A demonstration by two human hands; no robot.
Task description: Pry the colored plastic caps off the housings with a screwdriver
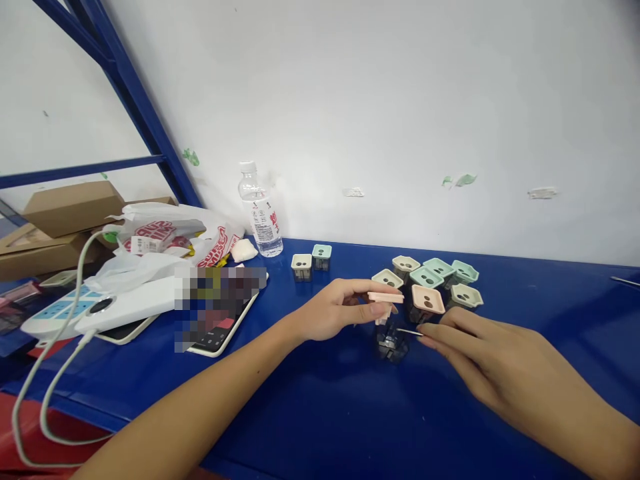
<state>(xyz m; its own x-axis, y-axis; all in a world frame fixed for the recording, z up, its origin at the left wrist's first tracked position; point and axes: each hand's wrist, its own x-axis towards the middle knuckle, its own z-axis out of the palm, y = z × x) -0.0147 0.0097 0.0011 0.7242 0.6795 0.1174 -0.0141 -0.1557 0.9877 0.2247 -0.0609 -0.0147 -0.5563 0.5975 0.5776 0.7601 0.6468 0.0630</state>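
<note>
My left hand (340, 310) pinches the pink top of a pencil sharpener (385, 298) between thumb and fingers, tilted edge-on to me. Just below it is a dark see-through sharpener container (393, 345); whether the two parts touch is unclear. In my right hand (480, 353), closed fingers grip a thin metal rod (409, 332), whose tip reaches the gap between pink top and container. Its full shape is hidden by the fingers. Behind the hands stand several two-hole sharpeners, among them a pink one (427, 300), a mint one (427, 277) and a cream one (466, 295).
A cream sharpener (301, 265) and a mint one (321, 253) stand apart near the wall. Further left are a water bottle (263, 217), a phone (220, 330), a white power bank (135, 303) with cables, a plastic bag (175, 227) and cardboard boxes (75, 207). A thin metal piece (625, 281) lies far right.
</note>
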